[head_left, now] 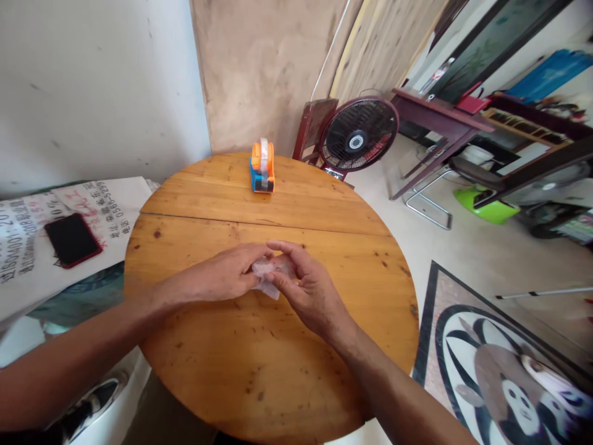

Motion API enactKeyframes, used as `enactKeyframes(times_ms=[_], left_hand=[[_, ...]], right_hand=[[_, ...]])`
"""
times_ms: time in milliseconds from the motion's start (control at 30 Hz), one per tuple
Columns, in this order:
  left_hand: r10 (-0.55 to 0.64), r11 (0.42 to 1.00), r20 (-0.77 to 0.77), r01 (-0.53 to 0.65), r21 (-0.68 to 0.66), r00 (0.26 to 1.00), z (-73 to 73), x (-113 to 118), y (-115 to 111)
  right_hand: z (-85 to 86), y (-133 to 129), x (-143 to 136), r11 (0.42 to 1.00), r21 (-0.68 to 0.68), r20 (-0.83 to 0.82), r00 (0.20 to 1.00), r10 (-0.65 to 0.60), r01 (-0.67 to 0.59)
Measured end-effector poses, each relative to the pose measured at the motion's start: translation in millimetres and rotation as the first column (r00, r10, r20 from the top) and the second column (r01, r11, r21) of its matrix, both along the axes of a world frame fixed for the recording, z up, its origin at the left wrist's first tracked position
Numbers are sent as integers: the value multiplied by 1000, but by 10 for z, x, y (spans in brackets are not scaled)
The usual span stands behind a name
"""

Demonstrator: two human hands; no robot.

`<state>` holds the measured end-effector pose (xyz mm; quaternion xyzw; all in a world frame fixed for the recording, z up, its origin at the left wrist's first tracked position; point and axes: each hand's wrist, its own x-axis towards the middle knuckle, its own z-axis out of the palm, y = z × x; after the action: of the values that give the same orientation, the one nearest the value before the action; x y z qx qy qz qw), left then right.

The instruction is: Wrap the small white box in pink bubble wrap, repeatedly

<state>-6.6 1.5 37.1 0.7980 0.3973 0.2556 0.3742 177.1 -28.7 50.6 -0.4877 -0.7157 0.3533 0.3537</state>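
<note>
Over the middle of a round wooden table (259, 371), my two hands meet around a crumpled, whitish translucent piece of thin plastic or tissue (269, 287). My left hand (231, 270) comes in from the left, with its fingers closed on one side of the piece. From the right, my right hand (308, 281) pinches the other side between thumb and fingers. Part of the piece is hidden by the fingers, and its exact kind cannot be made out. Farther back on the table stands an orange and blue tape dispenser (262, 165) with a roll of clear tape, apart from both hands.
Left of the table, a dark phone (73, 240) with a red edge lies on a printed white sack (28, 213). Behind the table on the right stand a fan (356, 142) and a wooden chair (315, 127). A panda-patterned mat (500, 364) covers the floor at right.
</note>
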Motion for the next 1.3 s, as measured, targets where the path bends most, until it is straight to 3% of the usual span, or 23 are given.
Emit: enactKeyframes(times_ms=[100,200,333,500,600,700,800,867,933,1000,1133,1233,1300], left_hand=[[-194,979,25,196,-65,981,64,-112,-8],[-220,975,-25,219,-32,975,1,-225,-40],[-189,977,-142,201,76,972,-230,-274,-74],[-133,954,-103,156,257,986,-468,-182,-44],[-125,941,-39,131,311,991,-516,-130,-17],[-120,951,19,110,287,993,-475,-79,-29],[-41,991,87,29,132,995,-329,-7,-85],[58,993,131,-44,-108,990,-201,40,-125],[101,925,154,-36,-378,983,-87,66,-143],[123,831,158,-14,-557,980,-18,70,-131],[208,725,154,-47,-687,966,-20,52,-69],[273,688,153,-82,-721,950,-36,62,-52],[269,700,125,-105,-706,955,-17,74,-55]], right_hand=[[-4,-8,12,1000,3,40,999,5,-5],[-22,-50,24,999,36,79,996,30,-33],[-100,-155,29,984,166,132,990,46,-68],[-285,-267,35,911,386,200,977,72,-146],[-355,-294,44,881,445,199,977,79,-162],[-341,-291,63,895,426,156,985,73,-134],[-254,-223,81,944,326,50,998,45,-59],[-186,-119,88,984,175,-81,997,5,10],[-133,22,91,999,-21,-230,973,-31,26],[-109,164,100,980,-200,-337,939,-67,-1],[-127,315,156,901,-409,-491,867,-85,-144],[-169,301,207,846,-418,-581,813,31,-331],[-207,273,219,838,-383,-577,809,111,-388]])
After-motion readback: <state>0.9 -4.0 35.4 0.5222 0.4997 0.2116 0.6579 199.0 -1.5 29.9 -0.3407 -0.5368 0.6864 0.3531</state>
